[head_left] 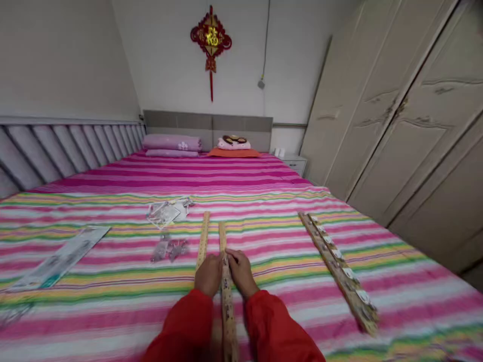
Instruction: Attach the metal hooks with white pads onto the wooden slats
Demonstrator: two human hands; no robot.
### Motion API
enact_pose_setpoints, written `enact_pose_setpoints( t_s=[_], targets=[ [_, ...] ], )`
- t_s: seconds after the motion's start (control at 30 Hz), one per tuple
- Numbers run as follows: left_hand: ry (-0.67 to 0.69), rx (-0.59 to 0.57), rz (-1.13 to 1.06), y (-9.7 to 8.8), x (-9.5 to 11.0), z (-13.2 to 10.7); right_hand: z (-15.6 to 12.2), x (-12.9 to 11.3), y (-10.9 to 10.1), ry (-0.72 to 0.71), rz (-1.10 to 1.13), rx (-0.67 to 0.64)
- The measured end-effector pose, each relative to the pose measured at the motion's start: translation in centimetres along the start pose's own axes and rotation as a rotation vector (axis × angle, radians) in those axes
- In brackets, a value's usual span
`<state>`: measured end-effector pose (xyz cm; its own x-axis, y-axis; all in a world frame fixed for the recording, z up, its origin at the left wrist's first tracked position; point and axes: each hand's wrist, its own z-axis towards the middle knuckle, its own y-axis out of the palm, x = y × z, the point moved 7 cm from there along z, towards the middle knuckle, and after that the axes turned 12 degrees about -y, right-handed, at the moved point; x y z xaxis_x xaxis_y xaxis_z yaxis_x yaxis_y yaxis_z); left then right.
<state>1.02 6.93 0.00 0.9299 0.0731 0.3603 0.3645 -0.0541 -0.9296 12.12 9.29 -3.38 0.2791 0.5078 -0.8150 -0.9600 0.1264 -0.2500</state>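
Observation:
Two long wooden slats lie side by side on the striped bed cover (113, 301) in front of me. My left hand (209, 275) is closed round the left slat (203, 236). My right hand (241, 273) pinches at the right slat (227, 301), its fingertips at a small piece of hardware on the wood that is too small to name. Both arms wear red sleeves. Small clear bags of metal fittings (169, 249) lie just left of the slats.
Another pair of wooden slats with white tags (339, 269) lies to the right. Opened plastic packets (168, 212) and a printed sheet (62, 259) lie to the left. Pillows (171, 144) sit at the headboard. A wardrobe (407, 125) lines the right wall.

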Motion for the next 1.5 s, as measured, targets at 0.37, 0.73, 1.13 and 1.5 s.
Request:
enact_pose_setpoints(
  t_s=[0.37,0.73,1.13,1.5],
  targets=[
    [-0.038,-0.082,0.087,-0.2,0.2,0.2,-0.4,-0.8,0.1,-0.024,-0.04,-0.069],
    [-0.091,-0.103,0.024,0.2,-0.5,0.9,-1.0,-0.8,-0.2,0.024,0.007,-0.108],
    [-0.045,-0.012,-0.198,0.4,-0.9,1.3,-2.9,0.5,-1.2,0.179,0.291,0.068],
    [0.007,0.201,-0.655,0.0,-2.9,-2.0,-3.4,0.3,-1.5,0.145,0.291,0.098]
  ],
)
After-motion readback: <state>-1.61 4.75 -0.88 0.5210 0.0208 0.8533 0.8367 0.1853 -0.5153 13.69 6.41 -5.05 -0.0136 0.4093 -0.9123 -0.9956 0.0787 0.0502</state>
